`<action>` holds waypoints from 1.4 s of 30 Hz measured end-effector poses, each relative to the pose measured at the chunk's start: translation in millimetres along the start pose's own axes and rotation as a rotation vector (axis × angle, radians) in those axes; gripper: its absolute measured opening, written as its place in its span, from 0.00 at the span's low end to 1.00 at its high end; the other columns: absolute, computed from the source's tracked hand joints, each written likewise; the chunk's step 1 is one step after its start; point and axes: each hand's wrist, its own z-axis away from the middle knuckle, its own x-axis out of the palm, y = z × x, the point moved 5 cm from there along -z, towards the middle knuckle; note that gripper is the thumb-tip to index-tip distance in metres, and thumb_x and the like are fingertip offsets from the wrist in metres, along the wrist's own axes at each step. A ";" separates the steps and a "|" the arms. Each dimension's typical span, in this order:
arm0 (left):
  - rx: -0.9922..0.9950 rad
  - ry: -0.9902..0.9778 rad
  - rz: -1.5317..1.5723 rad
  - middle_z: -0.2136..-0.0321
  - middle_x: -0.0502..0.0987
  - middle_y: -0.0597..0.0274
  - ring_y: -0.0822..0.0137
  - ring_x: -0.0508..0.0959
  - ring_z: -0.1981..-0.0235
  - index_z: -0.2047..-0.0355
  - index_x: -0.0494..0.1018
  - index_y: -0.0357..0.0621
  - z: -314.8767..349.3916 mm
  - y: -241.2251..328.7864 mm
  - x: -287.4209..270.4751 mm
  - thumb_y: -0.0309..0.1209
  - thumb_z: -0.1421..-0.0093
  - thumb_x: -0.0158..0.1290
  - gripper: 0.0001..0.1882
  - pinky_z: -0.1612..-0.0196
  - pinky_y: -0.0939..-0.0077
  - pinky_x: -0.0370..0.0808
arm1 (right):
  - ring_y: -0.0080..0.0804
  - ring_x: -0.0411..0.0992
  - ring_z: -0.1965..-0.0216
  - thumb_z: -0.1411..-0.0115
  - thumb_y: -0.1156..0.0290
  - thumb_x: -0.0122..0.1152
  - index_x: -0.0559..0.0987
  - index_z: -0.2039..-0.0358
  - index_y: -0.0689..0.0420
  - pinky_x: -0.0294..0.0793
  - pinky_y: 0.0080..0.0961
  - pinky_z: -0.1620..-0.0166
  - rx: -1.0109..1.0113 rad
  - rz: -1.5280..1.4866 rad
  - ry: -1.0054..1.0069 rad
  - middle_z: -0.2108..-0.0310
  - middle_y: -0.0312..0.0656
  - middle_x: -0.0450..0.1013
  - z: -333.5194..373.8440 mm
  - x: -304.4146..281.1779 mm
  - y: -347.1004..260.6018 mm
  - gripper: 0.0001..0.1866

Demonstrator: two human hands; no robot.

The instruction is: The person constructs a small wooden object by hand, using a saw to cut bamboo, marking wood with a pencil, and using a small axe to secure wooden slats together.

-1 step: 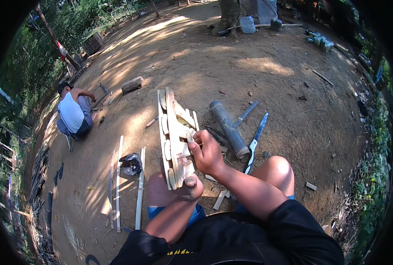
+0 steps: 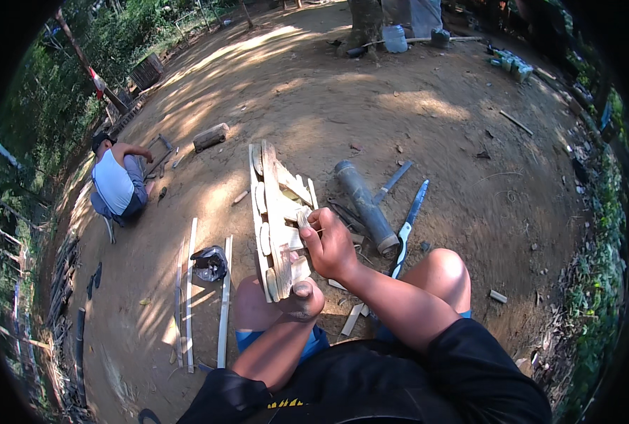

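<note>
A structure of pale wooden strips and short blocks (image 2: 275,212) stands tilted up over my lap. My left hand (image 2: 304,298) grips its lower end from below, with the thumb in sight and most of the fingers hidden behind the wood. On its right side, my right hand (image 2: 332,246) pinches a small pale wooden piece (image 2: 304,216) between thumb and fingers, against the structure. Whether that piece is fixed to the structure or loose, I cannot tell.
Right of the structure lie a dark grey cylinder (image 2: 366,205) and a long blade with a white handle (image 2: 402,247). Long thin strips (image 2: 224,304) and a black plastic bag (image 2: 210,263) lie to the left. Farther left, another person (image 2: 116,180) crouches near a short log (image 2: 210,137).
</note>
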 end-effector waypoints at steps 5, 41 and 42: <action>-0.133 0.149 0.176 0.57 0.73 0.57 0.61 0.75 0.53 0.51 0.70 0.34 16.1 -33.3 -6.2 0.62 0.35 0.55 0.37 0.46 0.61 0.74 | 0.58 0.73 0.65 0.34 0.59 0.63 0.74 0.63 0.61 0.72 0.48 0.60 -0.118 0.077 0.025 0.69 0.55 0.72 -5.4 4.3 4.7 0.16; -0.364 0.629 0.335 0.67 0.70 0.61 0.64 0.70 0.66 0.64 0.68 0.44 -48.1 -68.9 -83.9 0.56 0.26 0.39 0.27 0.59 0.66 0.70 | 0.35 0.73 0.73 0.31 0.50 0.61 0.79 0.66 0.66 0.73 0.34 0.64 0.431 -0.123 -0.034 0.76 0.50 0.76 -17.5 42.7 65.9 0.26; -0.419 0.670 0.571 0.68 0.70 0.62 0.64 0.70 0.66 0.64 0.68 0.44 -54.0 -76.4 -99.4 0.58 0.26 0.40 0.27 0.59 0.67 0.70 | 0.37 0.74 0.72 0.32 0.49 0.62 0.79 0.65 0.66 0.74 0.35 0.63 0.453 -0.103 -0.089 0.74 0.50 0.76 -17.2 47.1 52.2 0.27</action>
